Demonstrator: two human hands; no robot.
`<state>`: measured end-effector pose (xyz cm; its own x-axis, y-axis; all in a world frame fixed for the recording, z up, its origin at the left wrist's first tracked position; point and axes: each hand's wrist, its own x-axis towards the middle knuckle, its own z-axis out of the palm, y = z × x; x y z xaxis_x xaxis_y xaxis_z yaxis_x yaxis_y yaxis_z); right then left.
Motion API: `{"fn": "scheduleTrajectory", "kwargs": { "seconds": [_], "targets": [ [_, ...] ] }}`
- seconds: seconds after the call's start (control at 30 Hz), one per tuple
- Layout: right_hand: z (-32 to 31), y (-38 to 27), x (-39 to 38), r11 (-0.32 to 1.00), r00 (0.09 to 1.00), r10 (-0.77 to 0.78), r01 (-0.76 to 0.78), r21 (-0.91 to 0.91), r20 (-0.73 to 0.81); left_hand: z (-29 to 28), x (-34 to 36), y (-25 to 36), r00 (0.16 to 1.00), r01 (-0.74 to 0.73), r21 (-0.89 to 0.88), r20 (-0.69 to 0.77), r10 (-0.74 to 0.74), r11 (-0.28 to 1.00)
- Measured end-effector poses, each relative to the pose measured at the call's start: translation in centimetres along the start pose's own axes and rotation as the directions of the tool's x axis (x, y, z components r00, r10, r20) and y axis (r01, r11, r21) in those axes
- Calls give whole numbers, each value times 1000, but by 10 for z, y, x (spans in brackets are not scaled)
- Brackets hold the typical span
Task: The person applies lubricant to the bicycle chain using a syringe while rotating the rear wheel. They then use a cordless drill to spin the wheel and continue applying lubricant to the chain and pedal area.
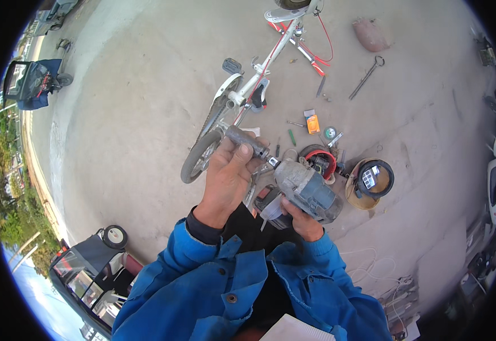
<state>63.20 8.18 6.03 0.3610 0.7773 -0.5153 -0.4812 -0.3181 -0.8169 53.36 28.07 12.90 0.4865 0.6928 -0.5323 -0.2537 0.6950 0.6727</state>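
Note:
My right hand (303, 220) is wrapped round the handle of a worn grey cordless impact wrench (307, 190), held in front of my chest. Its red and black battery (267, 199) shows below the body. At the wrench's drive end, my left hand (223, 179) grips a long dark metal socket (237, 136) between thumb and fingers. A bare shiny stretch of the drive shows between socket and housing; how far they are joined I cannot tell. Beyond my hands a small white bicycle (276, 51) lies on the concrete, its near wheel (202, 157) just past my left hand.
Right of the wrench stand a red-rimmed bowl (331, 163) of parts and a bucket (352, 190) with a black ring (389, 181) on top. An orange box (312, 124), a round tin (330, 132) and a long ring-ended tool (367, 77) lie farther off. Vehicles stand at both sides.

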Motion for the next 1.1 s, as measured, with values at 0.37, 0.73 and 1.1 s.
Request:
{"fn": "scheduleTrajectory", "kwargs": {
  "seconds": [0.37, 0.73, 1.1],
  "targets": [
    [-52, -103, 21, 793, 930, -269, 362, -490, 251, 45, -8, 12, 983, 182, 54, -43, -180, 982],
    [-91, -134, -5, 820, 949, -295, 313, -479, 115, 96, -11, 3, 925, 283, 38, 252, -284, 958],
    [-108, -194, 84, 850, 990, 0, 73, 521, -139, 113, 65, 65, 978, -164, 639, 205, 39, 751]
  ]
}}
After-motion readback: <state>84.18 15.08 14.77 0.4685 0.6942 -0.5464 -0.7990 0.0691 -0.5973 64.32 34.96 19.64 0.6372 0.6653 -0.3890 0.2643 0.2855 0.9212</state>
